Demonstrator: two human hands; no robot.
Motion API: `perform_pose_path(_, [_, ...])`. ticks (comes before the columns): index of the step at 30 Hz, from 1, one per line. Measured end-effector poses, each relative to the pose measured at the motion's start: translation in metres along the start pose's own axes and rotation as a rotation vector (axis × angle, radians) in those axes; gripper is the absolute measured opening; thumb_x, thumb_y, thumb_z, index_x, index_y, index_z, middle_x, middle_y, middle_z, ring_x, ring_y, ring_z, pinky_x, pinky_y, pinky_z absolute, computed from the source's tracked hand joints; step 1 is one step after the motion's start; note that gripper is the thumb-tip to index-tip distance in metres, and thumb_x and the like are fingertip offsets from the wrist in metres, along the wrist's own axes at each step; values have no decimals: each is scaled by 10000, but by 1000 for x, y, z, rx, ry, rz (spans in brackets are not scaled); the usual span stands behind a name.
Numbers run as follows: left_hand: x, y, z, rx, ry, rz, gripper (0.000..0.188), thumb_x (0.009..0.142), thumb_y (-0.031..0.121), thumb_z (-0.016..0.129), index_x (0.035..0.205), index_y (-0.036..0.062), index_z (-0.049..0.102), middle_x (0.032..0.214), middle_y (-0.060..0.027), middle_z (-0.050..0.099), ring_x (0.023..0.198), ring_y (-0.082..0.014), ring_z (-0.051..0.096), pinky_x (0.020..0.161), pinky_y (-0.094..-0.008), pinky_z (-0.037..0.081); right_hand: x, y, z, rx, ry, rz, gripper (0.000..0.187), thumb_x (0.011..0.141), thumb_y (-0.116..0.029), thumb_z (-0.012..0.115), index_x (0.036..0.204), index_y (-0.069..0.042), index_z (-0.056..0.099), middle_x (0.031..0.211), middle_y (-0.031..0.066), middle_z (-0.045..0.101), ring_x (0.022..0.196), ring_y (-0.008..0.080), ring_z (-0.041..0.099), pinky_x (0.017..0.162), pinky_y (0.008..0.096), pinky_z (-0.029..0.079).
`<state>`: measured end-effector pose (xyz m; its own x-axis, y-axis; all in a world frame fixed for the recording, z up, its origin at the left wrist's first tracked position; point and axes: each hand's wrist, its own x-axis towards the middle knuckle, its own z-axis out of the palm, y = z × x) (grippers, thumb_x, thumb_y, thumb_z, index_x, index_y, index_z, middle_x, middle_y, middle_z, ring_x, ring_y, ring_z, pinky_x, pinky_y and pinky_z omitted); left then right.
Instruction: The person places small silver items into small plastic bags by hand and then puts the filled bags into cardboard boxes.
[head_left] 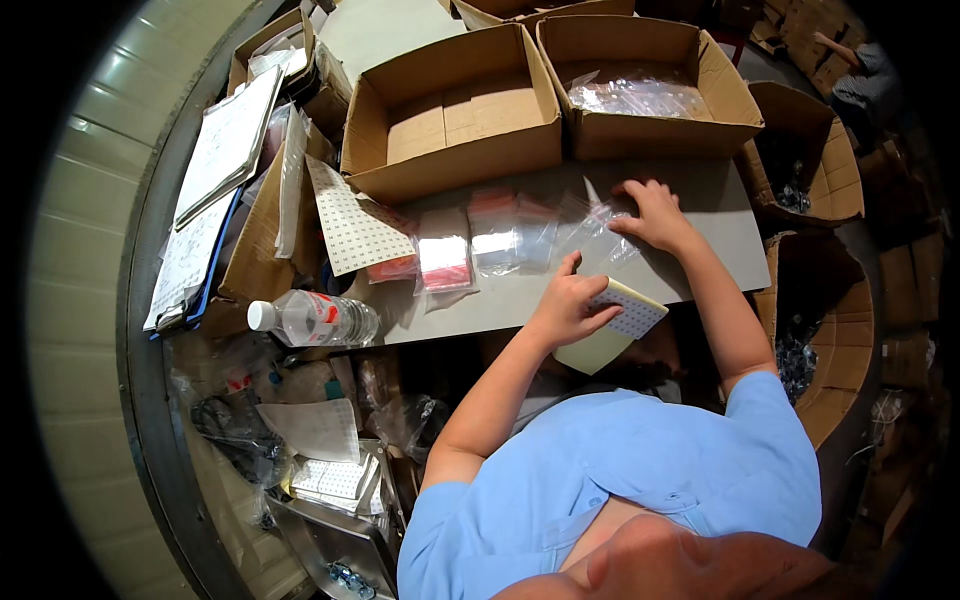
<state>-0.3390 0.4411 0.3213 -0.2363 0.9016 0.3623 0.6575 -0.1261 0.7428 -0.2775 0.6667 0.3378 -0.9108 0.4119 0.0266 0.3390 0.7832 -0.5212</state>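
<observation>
My left hand [572,308] is closed on a folded sheet of small printed stickers [636,312], its pale yellow backing hanging below. The index finger of this hand stretches out toward the bags. Over the right part of the table, my right hand [655,217] has its fingers apart and slightly curled, with the thumb at the edge of clear plastic bags [592,232]. Left of these lie more clear zip bags [515,235] with red upper edges. A further stack of red-edged bags [443,255] is beside them.
Behind the bags stand two cardboard boxes [455,165], [660,135]; the right one contains plastic bags. A sticker sheet [357,222] leans at the left, near a water bottle [325,318] at the table's front edge. Clipboards [225,150] stand left. More cartons [835,340] are at the right.
</observation>
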Motion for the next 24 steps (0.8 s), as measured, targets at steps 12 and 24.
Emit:
perform_pose_path(12, [-2, -2, 5, -460, 273, -310, 165, 795, 99, 756, 882, 6, 652, 743, -116, 672, 694, -198, 654, 859, -354, 522, -72, -22, -30, 815, -192, -18, 330, 804, -75, 705, 1104, -38, 574, 965, 34, 600, 900, 130, 580, 785, 269, 477])
perform_pose_path(24, [-7, -10, 1, -684, 224, -346, 260, 811, -5, 729, 1048, -36, 625, 980, -97, 693, 877, -135, 655, 786, -272, 535, -99, -32, -22, 929, -95, 118, 314, 793, -17, 717, 1070, -44, 570, 896, 27, 619, 830, 79, 582, 721, 230, 484])
